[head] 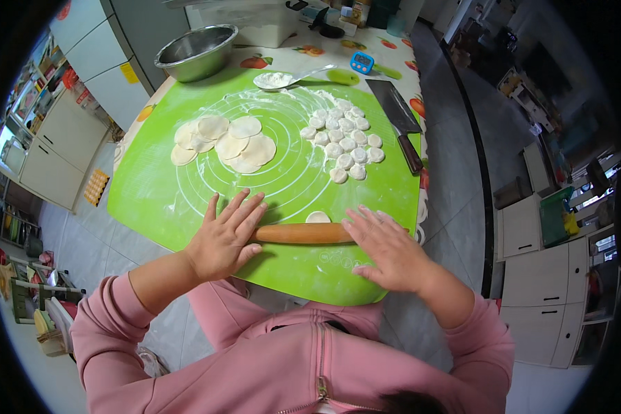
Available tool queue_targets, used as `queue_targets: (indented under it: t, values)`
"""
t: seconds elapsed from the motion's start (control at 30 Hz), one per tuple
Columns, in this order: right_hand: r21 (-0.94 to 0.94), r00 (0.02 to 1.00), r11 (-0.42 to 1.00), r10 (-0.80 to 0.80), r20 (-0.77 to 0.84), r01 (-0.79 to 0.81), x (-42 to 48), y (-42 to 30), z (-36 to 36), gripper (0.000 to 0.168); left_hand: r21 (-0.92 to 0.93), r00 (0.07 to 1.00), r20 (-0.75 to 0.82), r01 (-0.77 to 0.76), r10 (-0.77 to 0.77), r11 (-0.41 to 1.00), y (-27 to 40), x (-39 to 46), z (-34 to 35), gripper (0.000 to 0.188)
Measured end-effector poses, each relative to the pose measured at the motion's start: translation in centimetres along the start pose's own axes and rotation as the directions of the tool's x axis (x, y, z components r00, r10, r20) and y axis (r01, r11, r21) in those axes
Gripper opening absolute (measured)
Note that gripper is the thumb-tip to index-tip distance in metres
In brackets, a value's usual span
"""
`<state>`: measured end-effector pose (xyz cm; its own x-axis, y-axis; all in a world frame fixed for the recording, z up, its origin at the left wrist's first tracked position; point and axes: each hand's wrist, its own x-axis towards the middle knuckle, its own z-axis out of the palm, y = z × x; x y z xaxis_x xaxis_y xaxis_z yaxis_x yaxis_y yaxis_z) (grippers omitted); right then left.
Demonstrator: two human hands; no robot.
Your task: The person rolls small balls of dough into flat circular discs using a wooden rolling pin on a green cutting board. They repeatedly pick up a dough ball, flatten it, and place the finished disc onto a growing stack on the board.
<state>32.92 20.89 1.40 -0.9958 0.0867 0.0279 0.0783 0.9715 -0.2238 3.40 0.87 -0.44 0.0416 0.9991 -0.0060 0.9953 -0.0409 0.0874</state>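
Note:
A wooden rolling pin (pixel 302 233) lies crosswise near the front of a green silicone kneading mat (pixel 145 196). My left hand (pixel 227 235) lies flat over its left end, fingers spread. Over the right end rests my right hand (pixel 388 248), palm down with the fingers stretched out. Neither hand curls around the pin. A small round of dough (pixel 318 217) shows just beyond the pin; its near edge is hidden. Thin round dough wrappers (pixel 246 145) overlap at the mat's left middle. Several floured dough pieces (pixel 346 139) cluster at the right.
A cleaver (pixel 398 119) lies along the mat's right edge. Behind the mat are a spoon with flour (pixel 277 80), a steel bowl (pixel 196 54), a blue timer (pixel 361 62) and a plastic bin (pixel 261 26). A fruit-patterned tablecloth (pixel 290 57) covers the table.

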Motion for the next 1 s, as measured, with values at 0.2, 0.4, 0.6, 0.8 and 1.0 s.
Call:
queue_targets:
  t: [0.2, 0.4, 0.6, 0.8, 1.0]
  values:
    - [-0.086, 0.987, 0.986, 0.136, -0.091, -0.144, 1.1, 2.3, 0.4, 0.077, 0.107, 0.998, -0.069, -0.002, 0.01, 0.994, -0.3, 3.4, -0.1, 0.072]
    - [-0.081, 0.991, 0.99, 0.123, 0.056, -0.118, -1.3, 1.3, 0.2, 0.08, 0.116, 0.998, -0.001, -0.057, 0.058, 0.992, 2.0, 0.6, -1.9, 0.074]
    - [-0.13, 0.984, 0.976, 0.178, 0.006, -0.176, -0.2, 2.1, -0.3, 0.083, 0.095, 0.998, -0.007, -0.058, 0.059, 0.994, -0.9, 4.0, 0.0, 0.075]
    - [-0.072, 0.99, 0.989, 0.132, 0.041, -0.129, -1.7, 2.5, 1.3, 0.083, 0.017, 0.992, 0.057, -0.112, 0.111, 0.994, 0.7, 1.8, -1.3, 0.078]
    - [-0.101, 0.99, 0.986, 0.137, 0.018, -0.134, 0.0, 1.3, -0.7, 0.084, 0.019, 0.995, -0.018, -0.094, 0.095, 0.995, -1.7, 2.7, 0.4, 0.074]
